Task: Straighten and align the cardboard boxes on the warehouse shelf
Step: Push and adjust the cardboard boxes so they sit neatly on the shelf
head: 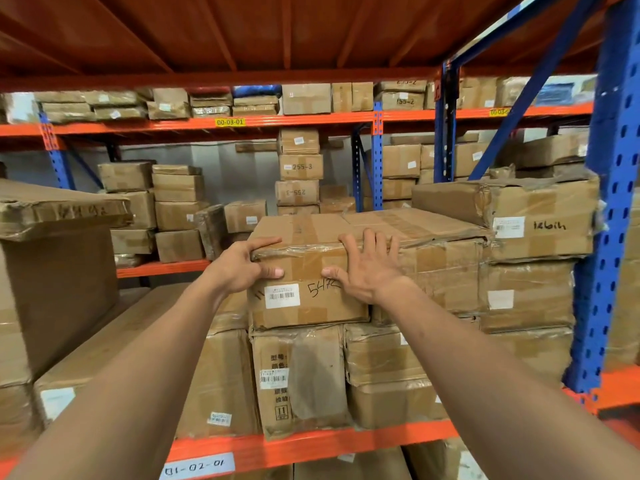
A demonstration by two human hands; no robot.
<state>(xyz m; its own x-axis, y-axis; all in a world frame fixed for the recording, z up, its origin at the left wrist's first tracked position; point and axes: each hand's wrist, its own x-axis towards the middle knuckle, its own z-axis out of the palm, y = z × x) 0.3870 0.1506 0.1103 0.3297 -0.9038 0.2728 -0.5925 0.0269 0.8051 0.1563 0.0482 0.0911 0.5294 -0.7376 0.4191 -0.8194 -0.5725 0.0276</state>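
A taped cardboard box with a barcode label and handwritten "547" sits on top of a stack, in the middle of the shelf. My left hand grips its front left top corner, thumb on the front face and fingers on the lid. My right hand lies flat over the front top edge, fingers spread on the lid and thumb on the front face. The box's front stands slightly forward of the neighbouring box to its right. Under it stands a box with printed characters.
An orange shelf beam with a white label runs along the front. A blue upright stands at the right. A large box marked in black pen tops the right stack. A tall carton fills the left. More boxes line the racks behind.
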